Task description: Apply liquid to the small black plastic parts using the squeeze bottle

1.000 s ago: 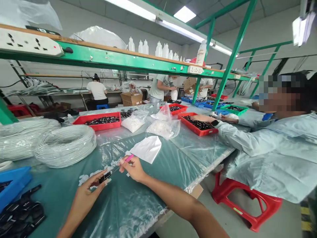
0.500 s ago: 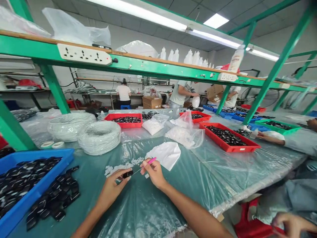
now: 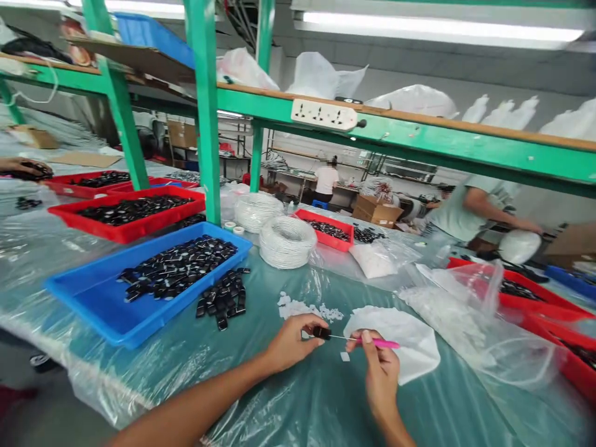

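My left hand [image 3: 292, 341] pinches a small glossy black block [image 3: 321, 333]; my right hand [image 3: 380, 369] grips a pink-handled thin metal tool [image 3: 384, 343], best kept straight at the block's right.

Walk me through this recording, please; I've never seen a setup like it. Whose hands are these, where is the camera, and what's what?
There is no robot here: these are a person's own bare hands, seen from a camera worn on the head, looking forward and down. The left hand pinches a small black piece. The right hand holds a pink-handled tool, its thin shaft pointing at that piece; whether they touch is too small to tell. On the green-covered table lie small white bits, a white sheet, loose black pieces and a blue tray holding more.
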`<state>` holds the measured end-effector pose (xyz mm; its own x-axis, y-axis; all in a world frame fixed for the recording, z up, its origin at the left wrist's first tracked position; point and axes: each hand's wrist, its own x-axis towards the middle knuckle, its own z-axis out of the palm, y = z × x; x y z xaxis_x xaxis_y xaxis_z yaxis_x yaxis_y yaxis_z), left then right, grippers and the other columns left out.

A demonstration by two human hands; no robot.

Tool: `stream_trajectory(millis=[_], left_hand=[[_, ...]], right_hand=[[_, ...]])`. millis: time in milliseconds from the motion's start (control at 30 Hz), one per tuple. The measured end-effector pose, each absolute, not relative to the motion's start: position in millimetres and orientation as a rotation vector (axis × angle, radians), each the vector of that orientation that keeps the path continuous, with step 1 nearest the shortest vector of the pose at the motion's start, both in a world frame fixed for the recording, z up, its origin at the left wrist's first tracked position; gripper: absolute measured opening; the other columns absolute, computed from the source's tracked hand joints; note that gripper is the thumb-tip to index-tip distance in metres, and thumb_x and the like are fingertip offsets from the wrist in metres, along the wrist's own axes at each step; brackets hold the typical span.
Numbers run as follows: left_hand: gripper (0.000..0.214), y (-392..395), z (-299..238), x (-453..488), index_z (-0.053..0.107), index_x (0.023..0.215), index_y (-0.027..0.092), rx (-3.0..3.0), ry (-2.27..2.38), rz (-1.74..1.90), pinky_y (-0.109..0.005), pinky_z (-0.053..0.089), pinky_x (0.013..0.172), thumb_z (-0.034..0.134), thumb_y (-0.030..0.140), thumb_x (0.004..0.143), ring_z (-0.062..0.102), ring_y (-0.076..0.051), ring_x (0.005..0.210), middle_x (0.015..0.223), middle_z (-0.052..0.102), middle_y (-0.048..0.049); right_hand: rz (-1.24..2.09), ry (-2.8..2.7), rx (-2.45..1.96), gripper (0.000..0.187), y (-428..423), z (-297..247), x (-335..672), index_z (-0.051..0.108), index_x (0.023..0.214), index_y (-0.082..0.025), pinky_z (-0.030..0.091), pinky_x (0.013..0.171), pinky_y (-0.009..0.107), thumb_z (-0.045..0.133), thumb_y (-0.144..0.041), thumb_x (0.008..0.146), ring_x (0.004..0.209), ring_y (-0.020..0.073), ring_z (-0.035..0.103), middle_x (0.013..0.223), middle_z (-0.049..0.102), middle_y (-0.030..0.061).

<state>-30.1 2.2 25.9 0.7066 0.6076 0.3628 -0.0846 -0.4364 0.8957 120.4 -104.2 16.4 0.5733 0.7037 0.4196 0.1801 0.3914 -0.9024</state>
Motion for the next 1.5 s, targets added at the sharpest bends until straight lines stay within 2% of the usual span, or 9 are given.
stream_trajectory(millis=[267,467,700,800,1000,1067,1167,1300,1500], left_hand=[[0.02,-4.4,21.6,-28.1,0.062,0.091,0.016,1.791,0.415,0.803,-0.025,0.046,0.076,0.062,0.013,0.071,0.06,-0.015,0.083,0.091,0.063,-0.0036],[0.02,-4.3,14.6,-24.2,0.059,0.091,0.015,1.698,0.357,0.739,-0.028,0.047,0.078,0.063,0.015,0.071,0.059,-0.016,0.083,0.091,0.061,-0.0051],[0.021,-5.0,18.0,-23.7,0.058,0.092,0.014,1.673,0.297,0.704,-0.028,0.048,0.076,0.06,0.01,0.071,0.059,-0.015,0.082,0.092,0.06,-0.0054],[0.022,-5.5,21.4,-24.2,0.059,0.093,0.015,1.738,0.291,0.713,-0.027,0.048,0.075,0.057,0.008,0.072,0.059,-0.015,0.081,0.089,0.061,-0.0045],[0.023,-4.7,24.4,-27.7,0.064,0.098,0.017,1.975,0.349,0.815,-0.026,0.046,0.076,0.061,0.017,0.075,0.057,-0.016,0.083,0.091,0.064,-0.0055],[0.025,-4.0,24.1,-28.5,0.065,0.1,0.018,2.001,0.336,0.867,-0.026,0.045,0.077,0.062,0.019,0.076,0.057,-0.016,0.084,0.091,0.064,-0.0058],[0.027,-3.3,23.6,-28.8,0.066,0.102,0.019,2.007,0.333,0.934,-0.027,0.045,0.079,0.064,0.021,0.075,0.058,-0.017,0.087,0.094,0.062,-0.0067],[0.029,-3.4,22.9,-29.1,0.065,0.103,0.018,2.021,0.334,0.964,-0.027,0.045,0.078,0.064,0.021,0.074,0.058,-0.017,0.085,0.093,0.063,-0.0074],[0.043,-4.6,21.5,-30.5,0.054,0.118,0.02,2.049,0.374,0.961,-0.026,0.044,0.078,0.061,0.018,0.076,0.057,-0.017,0.084,0.094,0.063,-0.0053]], right_hand=[[0.308,-0.937,-1.271,0.021,-111.9,14.6,116.2,0.064,0.078,-0.018,0.043,0.069,0.03,0.055,-0.036,0.082,0.071,0.018,0.059,0.07,0.063,0.0032],[0.094,-1.237,-1.291,0.012,-118.1,13.3,113.8,0.066,0.082,-0.02,0.045,0.069,0.032,0.055,-0.021,0.082,0.074,0.0191,0.06,0.079,0.065,0.0052],[-0.088,-1.538,-1.254,0.028,-120.0,23.8,111.8,0.065,0.095,-0.026,0.046,0.066,0.033,0.056,-0.007,0.076,0.073,0.0195,0.061,0.082,0.067,0.0045],[-0.12,-1.605,-1.272,0.028,-122.0,27.1,110.7,0.065,0.094,-0.025,0.046,0.066,0.032,0.058,-0.007,0.075,0.072,0.0187,0.061,0.079,0.067,0.0034],[0.077,-1.302,-1.354,0.011,-119.5,20.7,111.2,0.066,0.08,-0.021,0.046,0.069,0.03,0.055,-0.022,0.081,0.076,0.0187,0.061,0.081,0.066,0.0052],[0.222,-1.064,-1.39,0.018,-115.3,17.5,113.4,0.065,0.075,-0.019,0.045,0.072,0.031,0.055,-0.032,0.082,0.076,0.0189,0.06,0.078,0.065,0.0053],[0.431,-0.771,-1.368,0.026,-108.8,13.9,117.6,0.063,0.077,-0.016,0.044,0.076,0.034,0.058,-0.042,0.079,0.07,0.0182,0.06,0.073,0.064,0.0037],[0.594,-0.641,-1.24,0.028,-104.3,11.9,120.4,0.063,0.08,-0.016,0.045,0.073,0.033,0.062,-0.043,0.075,0.065,0.016,0.059,0.071,0.064,0.0023],[0.697,-0.59,-1.158,0.027,-100.4,11.7,120.8,0.063,0.076,-0.015,0.047,0.065,0.03,0.063,-0.042,0.074,0.063,0.0149,0.058,0.07,0.062,0.0023]])
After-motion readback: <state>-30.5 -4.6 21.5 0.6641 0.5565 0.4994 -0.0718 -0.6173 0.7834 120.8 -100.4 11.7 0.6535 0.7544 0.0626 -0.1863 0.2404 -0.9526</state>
